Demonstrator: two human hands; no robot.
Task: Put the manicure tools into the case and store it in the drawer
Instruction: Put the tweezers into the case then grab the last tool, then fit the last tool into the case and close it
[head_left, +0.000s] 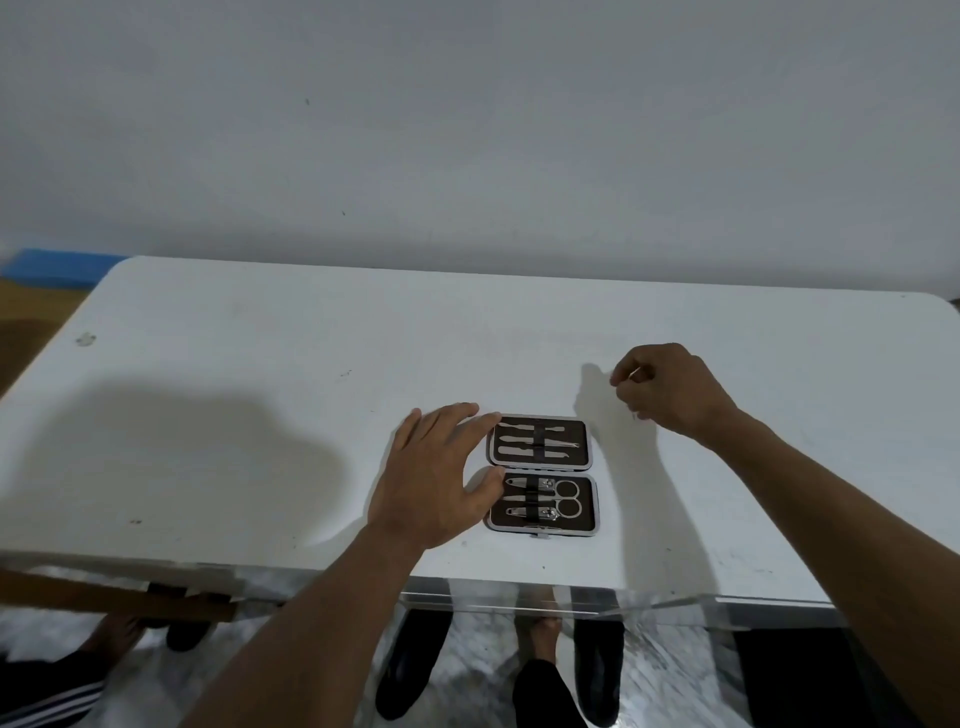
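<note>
**Case open on the table, one small tool in the right hand**

The case (540, 475) lies open and flat on the table (260, 364), near its front edge. The hinge line runs left to right, so one half lies beyond the other. Each half holds metal tools (537, 442) under a dark strap, long axes left to right; the scissors (566, 498) sit in the near half.

The left hand (434, 475) rests palm down at the left edge of the case. Its grip is open; fingertips touch the far half and the thumb touches the near half. It appears to steady the case.

The right hand (667, 387) hovers beyond and to the right of the case, clear of it. Its fingers are curled shut on what appears to be a small metal item; its type cannot be told.

Judgement: the case lies left of and nearer than the right hand. A vacant slot cannot be made out. No drawer is visible.
</note>
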